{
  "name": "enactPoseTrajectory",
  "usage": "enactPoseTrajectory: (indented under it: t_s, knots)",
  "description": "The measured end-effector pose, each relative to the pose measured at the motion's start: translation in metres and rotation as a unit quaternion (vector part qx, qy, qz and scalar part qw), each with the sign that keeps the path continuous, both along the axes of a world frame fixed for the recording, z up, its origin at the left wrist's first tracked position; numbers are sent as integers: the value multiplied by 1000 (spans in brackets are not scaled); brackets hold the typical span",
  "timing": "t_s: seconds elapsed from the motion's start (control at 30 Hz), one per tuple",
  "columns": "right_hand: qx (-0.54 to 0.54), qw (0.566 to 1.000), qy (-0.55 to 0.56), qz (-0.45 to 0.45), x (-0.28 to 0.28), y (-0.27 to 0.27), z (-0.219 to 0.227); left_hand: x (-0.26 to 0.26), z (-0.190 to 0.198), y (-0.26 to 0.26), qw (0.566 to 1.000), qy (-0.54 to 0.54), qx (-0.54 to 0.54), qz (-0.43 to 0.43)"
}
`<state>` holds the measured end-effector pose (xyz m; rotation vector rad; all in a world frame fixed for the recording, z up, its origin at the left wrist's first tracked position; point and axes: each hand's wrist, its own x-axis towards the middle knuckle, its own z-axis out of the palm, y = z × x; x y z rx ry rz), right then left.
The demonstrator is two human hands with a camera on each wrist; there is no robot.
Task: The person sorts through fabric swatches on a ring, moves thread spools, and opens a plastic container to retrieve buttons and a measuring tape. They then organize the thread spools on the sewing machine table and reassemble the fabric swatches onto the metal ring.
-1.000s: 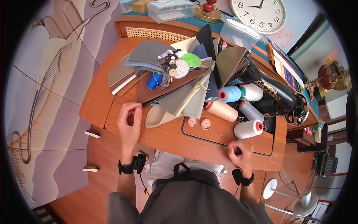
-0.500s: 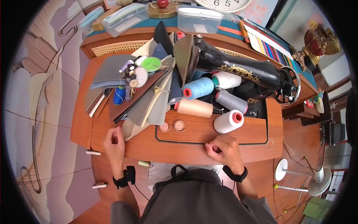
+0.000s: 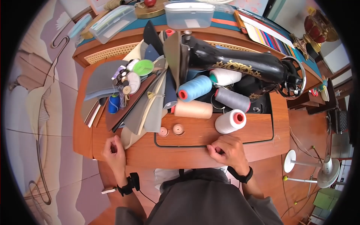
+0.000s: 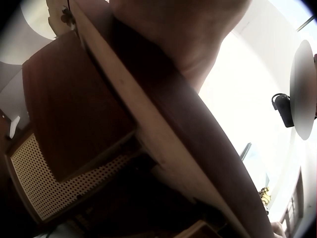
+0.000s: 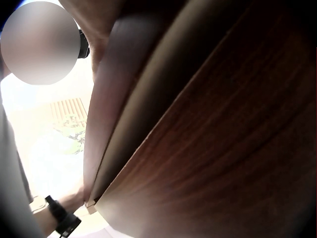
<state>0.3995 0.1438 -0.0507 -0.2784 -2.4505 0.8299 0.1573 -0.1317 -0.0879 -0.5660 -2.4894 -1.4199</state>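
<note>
Both hands rest on the front edge of the wooden sewing table (image 3: 187,154), fingers loosely curled around nothing. The left hand (image 3: 115,153) is just below a beige sheet (image 3: 132,139) and a fan of grey and brown sheets (image 3: 144,116). Nearest the right hand (image 3: 227,152) is a white thread cone (image 3: 224,122). Two small pink rolls (image 3: 178,129) lie between the hands, farther in. Peach (image 3: 195,108), blue (image 3: 198,88) and grey (image 3: 232,99) thread cones lie on their sides behind. In the wrist views the table edge hides the fingers.
A black sewing machine (image 3: 240,62) with gold ornament stands at the back right. Buttons (image 3: 126,90), a green disc (image 3: 143,67) and a blue spool (image 3: 113,105) lie on the sheets. Plastic boxes (image 3: 189,17) line the back shelf. A white fan (image 3: 328,172) stands right on the floor.
The head view has shifted, so the table contents appear farther left. The left hand has drawn back from the dark strip's end to the table edge. The right hand stays at the edge.
</note>
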Motion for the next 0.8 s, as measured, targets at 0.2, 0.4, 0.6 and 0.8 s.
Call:
enactPoseTrajectory:
  t_s: [0.2,0.4,0.6,0.8]
  knots:
    - [6,999,-31,-10,1,-1,1,5,7,5,1000,-15,9,6]
    - [13,999,-34,-13,1,0,-2,6,11,8,1000,-5,13,7]
    - [13,1000,-18,-1,2,1,-1,7,11,8,1000,15,7,-1]
    - [-21,999,-9,28,8,3,4,7,11,7,1000,13,8,0]
